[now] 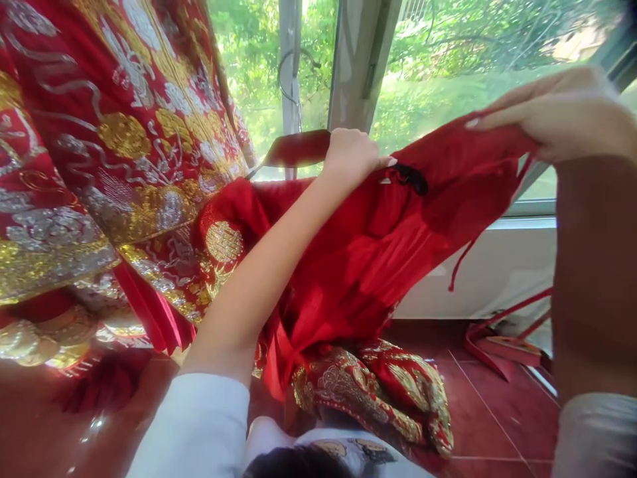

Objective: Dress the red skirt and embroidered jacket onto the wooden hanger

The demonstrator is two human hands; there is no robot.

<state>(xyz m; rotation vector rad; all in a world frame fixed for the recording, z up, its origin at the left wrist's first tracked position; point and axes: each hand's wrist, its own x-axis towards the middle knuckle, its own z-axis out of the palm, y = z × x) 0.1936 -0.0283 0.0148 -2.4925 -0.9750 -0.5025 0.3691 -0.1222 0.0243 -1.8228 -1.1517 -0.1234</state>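
A red garment [343, 259] with a plain, shiny lining side and thin hanging ties is stretched between my hands. My left hand [351, 153] is closed on its upper edge, beside a small black clip-like piece [412, 179]. Left of that hand is a dark red band [298, 147], below the metal hook of a hanger [288, 83]. My right hand [572, 123] pinches the garment's far right end, thumb along the top edge; its other fingers are partly hidden behind the cloth. Gold-embroidered fabric [378, 392] hangs in folds at the bottom, near the floor.
A large red garment with gold and silver embroidery [134, 133] hangs at the left. Windows [448, 86] with a grey frame [355, 66] stand behind. Red straps and a flat item [507, 348] lie on the red tiled floor [478, 411] by the wall.
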